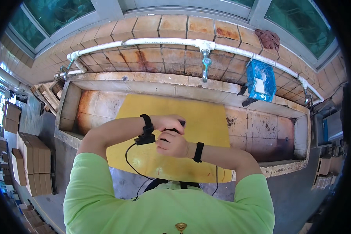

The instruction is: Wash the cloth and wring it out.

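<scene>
My left hand and my right hand come together above a yellow board. Both are closed around a small black object, mostly covered by the fingers, so I cannot make out its kind. Dark bits of it show past the left hand's fingers and between the two hands. The right hand lies nearer to me, just below the left. A black strap with a boxy black device circles my left wrist, and a black band my right.
The yellow board spans a long tiled trough. Behind it runs a white pipe with a metal tap. A blue basket hangs at the right; a brown rag lies above. Black cables trail toward me. Cartons stand left.
</scene>
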Motion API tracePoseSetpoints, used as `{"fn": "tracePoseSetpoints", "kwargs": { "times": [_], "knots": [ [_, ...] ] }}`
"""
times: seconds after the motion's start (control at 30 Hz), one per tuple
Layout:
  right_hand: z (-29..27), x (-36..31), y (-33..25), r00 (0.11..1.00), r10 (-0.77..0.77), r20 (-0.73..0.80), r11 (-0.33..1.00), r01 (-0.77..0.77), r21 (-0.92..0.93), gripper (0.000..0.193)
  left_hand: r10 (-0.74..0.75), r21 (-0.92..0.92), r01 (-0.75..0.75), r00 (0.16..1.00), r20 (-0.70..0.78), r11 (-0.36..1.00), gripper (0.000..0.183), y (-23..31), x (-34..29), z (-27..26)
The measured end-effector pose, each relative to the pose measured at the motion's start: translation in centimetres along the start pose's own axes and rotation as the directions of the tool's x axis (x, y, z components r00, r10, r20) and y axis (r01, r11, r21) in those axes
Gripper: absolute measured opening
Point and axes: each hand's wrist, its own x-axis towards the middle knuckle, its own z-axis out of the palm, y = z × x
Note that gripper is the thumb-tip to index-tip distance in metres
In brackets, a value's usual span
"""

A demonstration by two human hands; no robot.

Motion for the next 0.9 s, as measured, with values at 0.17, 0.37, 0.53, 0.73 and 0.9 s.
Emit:
{"fn": "tracePoseSetpoints", "kwargs": {
  "times": [0.17, 0.37, 0.53, 0.73, 0.9],
  "knots": [
    [1.0, -1.4, 0.4, 0.968, -0.045, 0.246, 0.985, 0.084, -0.151, 0.014, 0.057, 0.388, -0.029, 0.996, -0.062, 0.921, 0.011, 0.7, 2.4, 0.6],
    [1.6, -2.2, 0.8, 0.907, -0.026, 0.421, 0.968, 0.128, -0.216, 0.017, 0.123, 0.744, 0.011, 0.984, -0.126, 0.668, 0.028, 1.5, 3.3, 2.0],
    [3.1, -3.4, 0.7, 0.882, -0.016, 0.47, 0.964, 0.138, -0.225, 0.012, 0.131, 0.794, 0.068, 0.974, -0.183, 0.604, 0.036, 1.3, 4.1, 3.0],
    [3.3, -3.5, 1.7, 0.691, -0.125, 0.712, 0.868, 0.423, -0.259, 0.018, 0.146, 0.824, 0.118, 0.961, -0.236, 0.555, 0.032, 1.4, 5.2, 3.2],
    [5.1, -5.4, 1.3, 0.651, 0.333, 0.682, 0.899, -0.438, -0.021, 0.012, 0.321, 0.835, 0.065, 0.904, -0.281, 0.546, 0.016, -1.0, 6.5, 3.0]
  ]
}}
